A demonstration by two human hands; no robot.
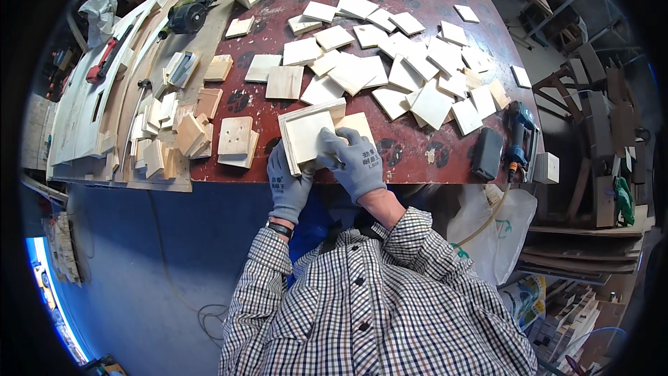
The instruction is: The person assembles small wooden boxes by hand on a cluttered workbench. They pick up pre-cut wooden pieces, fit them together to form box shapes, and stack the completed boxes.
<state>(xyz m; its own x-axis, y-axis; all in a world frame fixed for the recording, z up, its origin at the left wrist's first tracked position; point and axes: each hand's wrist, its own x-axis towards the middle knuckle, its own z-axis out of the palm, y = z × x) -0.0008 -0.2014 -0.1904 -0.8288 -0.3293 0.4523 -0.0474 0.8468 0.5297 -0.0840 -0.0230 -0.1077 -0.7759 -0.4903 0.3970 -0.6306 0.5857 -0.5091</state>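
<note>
At the table's near edge I hold a box-like piece of pale wooden boards [308, 136], tilted toward me, with raised strips along its left and top edges. My left hand [289, 184], in a grey glove, is closed around its lower left side; some fingers are hidden beneath. The gloved fingers of my right hand [356, 163] press on its right side, the thumb side hidden. Just behind that hand shows another pale board [356, 124]; whether it is joined to the piece I cannot tell. Left of my hands, a small stack of square blocks [236, 138] lies near the edge.
Many square wooden tiles [351, 73] are scattered over the dark red table [417, 157]. A blue-black nail gun [518, 136] with a hose and a black box [487, 153] sit at right. Offcuts [163, 115], a dark power tool [189, 15] and a red tool [104, 61] are at left.
</note>
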